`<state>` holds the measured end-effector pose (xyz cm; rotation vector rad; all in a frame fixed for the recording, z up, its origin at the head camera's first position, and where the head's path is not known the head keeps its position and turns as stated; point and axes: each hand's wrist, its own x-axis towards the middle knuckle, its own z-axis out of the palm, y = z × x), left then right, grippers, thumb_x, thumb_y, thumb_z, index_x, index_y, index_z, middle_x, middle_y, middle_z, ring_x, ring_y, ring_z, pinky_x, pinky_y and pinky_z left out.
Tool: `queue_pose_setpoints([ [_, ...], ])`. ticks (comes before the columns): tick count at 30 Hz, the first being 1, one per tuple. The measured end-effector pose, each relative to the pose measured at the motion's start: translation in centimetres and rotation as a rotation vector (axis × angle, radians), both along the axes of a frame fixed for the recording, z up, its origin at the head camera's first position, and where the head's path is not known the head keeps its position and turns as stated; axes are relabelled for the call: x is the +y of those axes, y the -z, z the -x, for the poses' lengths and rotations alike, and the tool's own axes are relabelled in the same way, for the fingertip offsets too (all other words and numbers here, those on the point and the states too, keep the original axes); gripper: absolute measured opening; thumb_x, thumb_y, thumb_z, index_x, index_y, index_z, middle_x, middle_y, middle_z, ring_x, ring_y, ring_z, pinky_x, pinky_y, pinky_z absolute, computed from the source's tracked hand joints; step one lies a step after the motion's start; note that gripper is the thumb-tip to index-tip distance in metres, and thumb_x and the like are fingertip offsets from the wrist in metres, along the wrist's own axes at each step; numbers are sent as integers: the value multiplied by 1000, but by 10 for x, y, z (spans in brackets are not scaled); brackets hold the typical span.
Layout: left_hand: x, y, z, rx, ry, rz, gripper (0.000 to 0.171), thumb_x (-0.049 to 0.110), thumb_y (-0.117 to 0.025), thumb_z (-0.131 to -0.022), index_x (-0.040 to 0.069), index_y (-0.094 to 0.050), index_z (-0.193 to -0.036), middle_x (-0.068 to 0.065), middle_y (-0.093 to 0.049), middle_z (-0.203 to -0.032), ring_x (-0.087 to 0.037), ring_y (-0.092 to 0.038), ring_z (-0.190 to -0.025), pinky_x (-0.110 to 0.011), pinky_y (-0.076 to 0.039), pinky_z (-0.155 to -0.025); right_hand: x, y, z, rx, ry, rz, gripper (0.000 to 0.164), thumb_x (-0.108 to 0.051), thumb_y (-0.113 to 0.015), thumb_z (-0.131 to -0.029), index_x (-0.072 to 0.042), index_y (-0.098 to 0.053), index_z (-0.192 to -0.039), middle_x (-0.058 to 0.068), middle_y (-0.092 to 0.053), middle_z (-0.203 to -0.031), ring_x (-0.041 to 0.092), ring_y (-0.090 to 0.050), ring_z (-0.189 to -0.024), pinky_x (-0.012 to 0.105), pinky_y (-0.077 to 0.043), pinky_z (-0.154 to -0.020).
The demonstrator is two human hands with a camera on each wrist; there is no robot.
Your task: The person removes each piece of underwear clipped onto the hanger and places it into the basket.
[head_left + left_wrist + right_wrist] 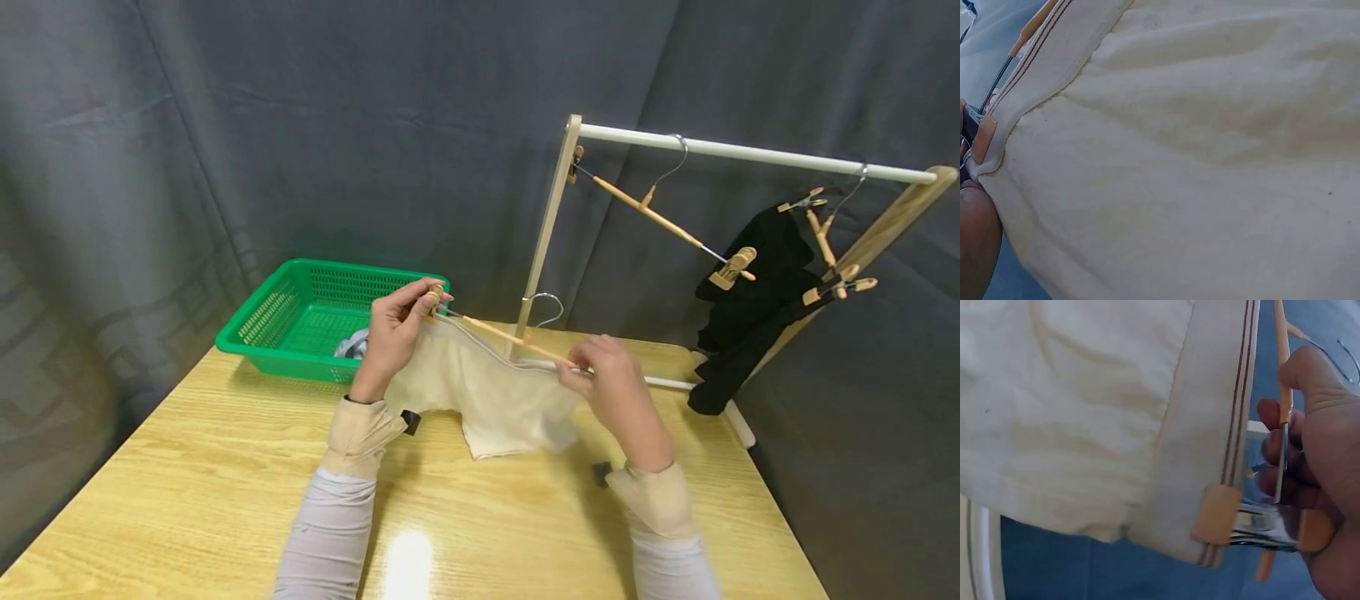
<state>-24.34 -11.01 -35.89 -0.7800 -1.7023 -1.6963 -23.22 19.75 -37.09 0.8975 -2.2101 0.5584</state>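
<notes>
Cream shorts (pixel 487 392) hang by their waistband (pixel 1210 419), which has dark stripes, from a wooden clip hanger (pixel 517 340). My left hand (pixel 397 325) pinches the hanger's left clip (pixel 984 140) at one end of the waistband. Toward the other end, my right hand (pixel 611 387) holds the hanger bar, thumb and fingertips on it in the right wrist view. There the right clip (pixel 1217 515) bites the waistband's end, and its outer part lies against the palm. The hanger's metal hook (pixel 551 302) points up.
A green basket (pixel 262 358) with bluish-grey cloth (pixel 352 343) inside stands behind my left hand. On the right, a rack (pixel 551 225) carries a bare clip hanger (pixel 648 212) and another with a black garment (pixel 757 283). Dark curtains rise behind the wooden table (pixel 225 492).
</notes>
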Motion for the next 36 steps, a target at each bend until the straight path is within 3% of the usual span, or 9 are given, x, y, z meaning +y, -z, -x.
queue_pose_setpoints([
  [4, 4, -8, -9, -2, -9, 5, 23, 1, -51, -90, -5, -62, -110, -21, -65, -92, -23, -61, -80, -29, -50, -68, -4, -3, -6, -21, 44, -43, 10, -16, -62, -82, -10, -58, -75, -2, -55, -72, 12, -52, -64, 28, -46, -52],
  [10, 11, -9, -11, -7, -15, 3, 22, 1, -52, -90, -7, -61, -108, -24, -65, -92, -32, -59, -82, -25, -48, -68, -9, -7, -11, -53, 59, -69, 8, -10, -53, -86, -8, -60, -89, 0, -58, -81, 12, -52, -67, 28, -46, -54],
  [15, 19, -9, -12, 3, 24, 36, 23, 0, -50, -90, -7, -60, -110, -24, -64, -93, -28, -60, -82, -28, -49, -69, -12, -7, -10, -61, 0, -33, 16, -18, -60, -88, -10, -64, -101, -1, -62, -88, 11, -56, -73, 30, -49, -58],
  [21, 22, -10, -15, -18, 55, 81, 24, 2, -49, -91, -3, -60, -112, -22, -64, -95, -30, -59, -83, -29, -47, -67, -9, -9, -12, 1, 17, 17, 14, -22, -63, -86, -13, -68, -97, -4, -63, -86, 6, -53, -64, 28, -45, -51],
  [27, 18, -2, -11, -69, 130, 99, 25, 5, -50, -92, -1, -61, -114, -21, -63, -100, -34, -58, -91, -32, -48, -68, -4, -11, -13, -1, 18, 23, 15, -24, -62, -87, -15, -70, -95, -8, -59, -80, 4, -47, -60, 25, -40, -47],
  [33, 7, 9, -1, -186, 192, 110, 26, 12, -55, -90, 8, -64, -115, -15, -58, -109, -25, -56, -97, -35, -48, -85, 1, -13, -13, -1, 29, 11, 18, -28, -60, -88, -17, -70, -98, -9, -59, -83, 4, -44, -58, 24, -38, -45],
  [36, 2, 7, -5, -229, 198, 158, 26, 13, -55, -91, 8, -63, -115, -15, -58, -109, -24, -56, -98, -36, -47, -88, 2, -12, -11, -3, 29, 7, 19, -29, -59, -88, -18, -70, -100, -9, -61, -85, 4, -45, -58, 24, -37, -44],
])
